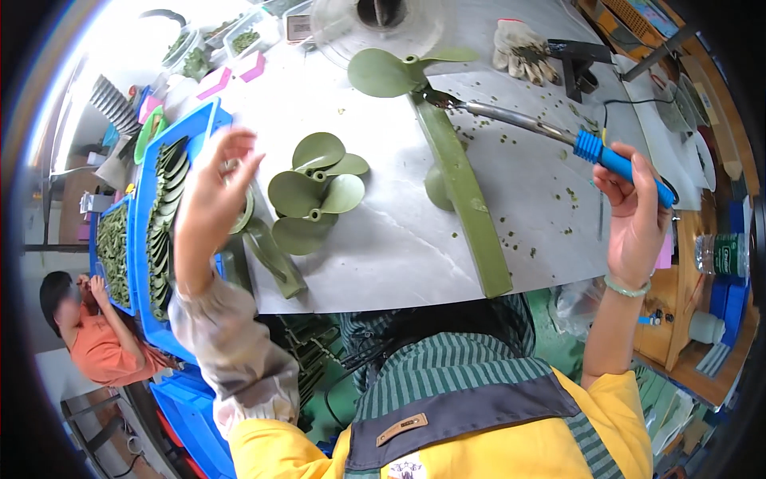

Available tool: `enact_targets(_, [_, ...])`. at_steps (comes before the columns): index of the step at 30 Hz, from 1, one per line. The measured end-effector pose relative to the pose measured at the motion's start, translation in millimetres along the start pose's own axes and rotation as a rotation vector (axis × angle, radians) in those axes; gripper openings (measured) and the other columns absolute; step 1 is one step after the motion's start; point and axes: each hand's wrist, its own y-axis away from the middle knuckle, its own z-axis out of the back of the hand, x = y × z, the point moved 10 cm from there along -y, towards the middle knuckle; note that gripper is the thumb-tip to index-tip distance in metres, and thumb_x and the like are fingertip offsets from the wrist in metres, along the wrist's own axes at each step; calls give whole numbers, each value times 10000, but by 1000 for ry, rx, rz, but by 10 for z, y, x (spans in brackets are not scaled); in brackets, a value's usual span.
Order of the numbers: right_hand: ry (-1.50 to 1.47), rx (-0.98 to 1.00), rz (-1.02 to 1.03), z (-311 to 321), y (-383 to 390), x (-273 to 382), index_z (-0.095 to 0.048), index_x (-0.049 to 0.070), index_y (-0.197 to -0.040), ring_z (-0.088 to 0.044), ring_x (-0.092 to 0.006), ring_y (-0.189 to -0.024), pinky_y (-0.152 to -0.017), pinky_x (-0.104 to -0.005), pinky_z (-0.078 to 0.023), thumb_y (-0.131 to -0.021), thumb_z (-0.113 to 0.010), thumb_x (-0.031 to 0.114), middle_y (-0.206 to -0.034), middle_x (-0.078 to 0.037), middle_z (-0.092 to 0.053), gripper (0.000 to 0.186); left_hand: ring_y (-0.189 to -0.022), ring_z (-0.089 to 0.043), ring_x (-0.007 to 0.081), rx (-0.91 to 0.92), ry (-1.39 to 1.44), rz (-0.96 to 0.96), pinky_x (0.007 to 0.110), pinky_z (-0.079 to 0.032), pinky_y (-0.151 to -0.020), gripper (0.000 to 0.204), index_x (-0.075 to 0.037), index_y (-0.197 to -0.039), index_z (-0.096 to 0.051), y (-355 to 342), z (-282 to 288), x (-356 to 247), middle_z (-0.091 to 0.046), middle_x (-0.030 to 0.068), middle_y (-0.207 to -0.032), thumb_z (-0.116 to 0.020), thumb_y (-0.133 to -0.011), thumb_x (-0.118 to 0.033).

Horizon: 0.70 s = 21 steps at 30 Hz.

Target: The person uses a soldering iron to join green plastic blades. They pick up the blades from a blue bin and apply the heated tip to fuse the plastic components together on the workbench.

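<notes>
My right hand [633,211] grips the blue handle of a soldering iron [610,160] with a long metal shaft and a flat, dark tip. That tip lies where a green, wax-like propeller [383,73] meets the far end of a long green bar [467,203]. Another rounded green blade [437,188] shows partly from under the bar. Above the edge of a blue bin [214,116], my left hand [219,172] is raised with fingers apart, slightly blurred and holding nothing. Two more green propellers [343,194] lie overlapping on the table [383,263], right of that hand.
Curved green pieces [165,215] fill the blue bin. Another bin [116,239] beyond it holds small green parts. A work glove [523,52] and a black stand [576,60] are at the back right. Green crumbs dot the table. At far left sits a person in orange [108,347].
</notes>
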Motion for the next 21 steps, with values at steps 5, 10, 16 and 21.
enact_targets(5, [-22, 14, -33, -39, 57, 22, -614, -86, -991, -666, -178, -735, -728, -290, -571, -898, -564, 181, -916, -130, -651, 287, -904, -574, 311, -166, -455, -229, 385, -454, -802, 383, -23, -1116, -574, 495, -196, 98, -605, 160, -1024, -692, -791, -188])
enact_targets(10, [-41, 17, -33, -35, 96, 38, -615, -84, -993, -666, -175, -734, -726, -284, -575, -897, -569, 185, -904, -130, -651, 289, -763, -605, 269, -138, -206, -118, 344, -467, -713, 252, -17, -1003, -612, 267, -282, 337, -642, 145, -848, -673, -783, -125])
enact_targets(16, [-19, 11, -34, 85, 138, 51, -610, -83, -1002, -669, -181, -742, -732, -285, -573, -905, -561, 180, -938, -133, -651, 284, -605, -537, 43, 127, 107, 194, 175, -419, -462, 203, -75, -1076, -561, 21, -133, 378, -634, 20, -774, -599, -886, -133])
enact_targets(21, [-27, 40, -30, 130, 165, 32, -617, -70, -1007, -674, -191, -743, -718, -289, -570, -918, -539, 171, -903, -130, -656, 268, -784, -625, 92, 7, 639, 342, 194, -541, -591, 285, -30, -1164, -535, 192, 58, 390, -624, 53, -974, -595, -898, -112])
